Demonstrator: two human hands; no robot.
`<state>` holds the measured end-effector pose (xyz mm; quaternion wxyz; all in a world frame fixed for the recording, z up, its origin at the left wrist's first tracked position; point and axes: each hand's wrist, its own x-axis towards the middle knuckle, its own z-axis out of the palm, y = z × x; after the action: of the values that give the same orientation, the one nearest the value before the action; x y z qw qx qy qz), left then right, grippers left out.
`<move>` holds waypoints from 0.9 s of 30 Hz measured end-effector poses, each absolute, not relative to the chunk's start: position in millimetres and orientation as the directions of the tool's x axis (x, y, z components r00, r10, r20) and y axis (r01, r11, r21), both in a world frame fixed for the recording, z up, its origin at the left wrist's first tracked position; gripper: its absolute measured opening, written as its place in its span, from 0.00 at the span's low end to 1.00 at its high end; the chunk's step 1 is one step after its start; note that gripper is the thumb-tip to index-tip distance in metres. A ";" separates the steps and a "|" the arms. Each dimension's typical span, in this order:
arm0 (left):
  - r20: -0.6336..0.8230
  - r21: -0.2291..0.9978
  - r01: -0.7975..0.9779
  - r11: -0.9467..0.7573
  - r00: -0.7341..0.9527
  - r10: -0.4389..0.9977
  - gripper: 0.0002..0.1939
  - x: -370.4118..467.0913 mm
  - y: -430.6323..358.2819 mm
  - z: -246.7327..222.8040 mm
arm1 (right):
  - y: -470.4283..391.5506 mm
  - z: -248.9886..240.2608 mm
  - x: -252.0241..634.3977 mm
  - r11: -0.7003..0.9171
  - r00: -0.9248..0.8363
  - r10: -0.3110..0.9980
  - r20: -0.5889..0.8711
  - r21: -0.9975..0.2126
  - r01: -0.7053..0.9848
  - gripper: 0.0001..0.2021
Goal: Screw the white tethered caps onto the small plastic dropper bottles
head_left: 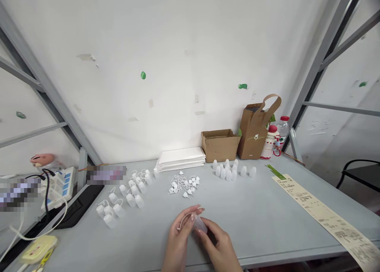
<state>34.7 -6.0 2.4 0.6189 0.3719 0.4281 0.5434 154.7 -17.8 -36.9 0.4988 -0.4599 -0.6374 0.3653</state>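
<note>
Close to the table's front edge, a small translucent white bottle (200,224) is held between my two hands. My left hand (179,234) is closed around its upper end, where a thin white cord (181,219) curves out by the fingers. The fingers of my right hand (219,240) grip the lower part of the bottle from the right. Just beyond my hands lies a loose pile of white caps with cords (184,184). Similar bottles with corded caps (135,191) stand to the left. Several bottles without cords (228,172) stand at the back right.
White flat sheets or boxes (181,158) are stacked by the wall, beside a cardboard box (220,147) and a brown paper bag (253,135). A long printed paper strip (320,216) runs along the right. A black tray-like object (80,206) and a power strip (61,189) lie left.
</note>
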 end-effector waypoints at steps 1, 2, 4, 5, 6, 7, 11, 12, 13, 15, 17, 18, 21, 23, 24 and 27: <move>-0.129 0.922 -0.363 0.135 0.042 0.991 0.14 35.9 -6.9 4.2 | -18.0 -39.2 153.3 0.307 -0.051 0.952 0.303 -0.925 0.225 0.11; -0.133 0.918 -0.371 0.139 0.040 0.990 0.13 37.4 -7.5 5.3 | -18.2 -41.7 151.7 0.310 -0.016 0.949 0.315 -0.922 0.230 0.11; -0.147 0.911 -0.385 0.149 0.034 0.989 0.13 40.8 -8.1 5.7 | -18.9 -46.3 148.2 0.332 0.062 0.932 0.357 -0.910 0.248 0.12; -0.157 0.905 -0.395 0.157 0.031 0.987 0.13 42.5 -8.2 5.1 | -19.3 -47.9 146.6 0.346 0.100 0.919 0.381 -0.902 0.259 0.12; -0.169 0.899 -0.406 0.165 0.028 0.985 0.13 44.0 -8.3 4.3 | -19.7 -49.0 145.4 0.356 0.131 0.907 0.400 -0.894 0.271 0.13; -0.182 0.892 -0.417 0.174 0.021 0.983 0.14 45.4 -8.4 3.7 | -20.1 -49.3 144.4 0.362 0.157 0.896 0.415 -0.889 0.282 0.14; -0.214 0.853 -0.482 0.198 0.021 0.977 0.14 49.3 -10.6 3.5 | -21.0 -46.6 143.5 0.365 0.183 0.887 0.423 -0.888 0.279 0.14; -0.217 0.841 -0.502 0.202 0.029 0.976 0.14 49.8 -11.4 3.9 | -21.1 -45.7 143.6 0.361 0.180 0.891 0.416 -0.892 0.272 0.14; -0.217 0.829 -0.520 0.206 0.039 0.975 0.14 50.1 -12.2 4.4 | -21.2 -45.0 143.8 0.355 0.181 0.895 0.408 -0.896 0.268 0.14; -0.212 0.810 -0.547 0.211 0.063 0.975 0.12 50.1 -13.6 5.0 | -21.4 -44.5 143.9 0.344 0.189 0.898 0.398 -0.901 0.266 0.13; -0.204 0.792 -0.569 0.219 0.090 0.975 0.11 49.2 -14.3 4.6 | -21.7 -44.9 143.8 0.337 0.188 0.901 0.391 -0.904 0.265 0.13; -0.204 0.784 -0.579 0.225 0.102 0.974 0.12 48.5 -14.5 4.2 | -21.9 -45.2 143.7 0.333 0.182 0.905 0.385 -0.906 0.263 0.12; -0.218 0.760 -0.601 0.247 0.122 0.968 0.14 46.6 -14.1 1.9 | -22.3 -46.3 143.5 0.327 0.167 0.912 0.375 -0.909 0.259 0.12; -0.227 0.752 -0.607 0.258 0.129 0.965 0.15 45.9 -13.4 0.6 | -22.3 -46.7 143.5 0.331 0.166 0.910 0.381 -0.906 0.264 0.12; -0.228 0.750 -0.608 0.259 0.130 0.965 0.15 45.8 -13.0 0.2 | -22.3 -46.8 143.5 0.334 0.164 0.908 0.385 -0.903 0.271 0.13; -0.237 0.752 -0.604 0.263 0.126 0.963 0.16 46.7 -12.2 0.1 | -22.2 -46.9 143.4 0.339 0.146 0.908 0.392 -0.894 0.292 0.13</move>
<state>46.7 -12.2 0.1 0.7079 0.2483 0.3614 0.5537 143.4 -22.2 -46.9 0.5632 -0.5059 -0.5934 0.2735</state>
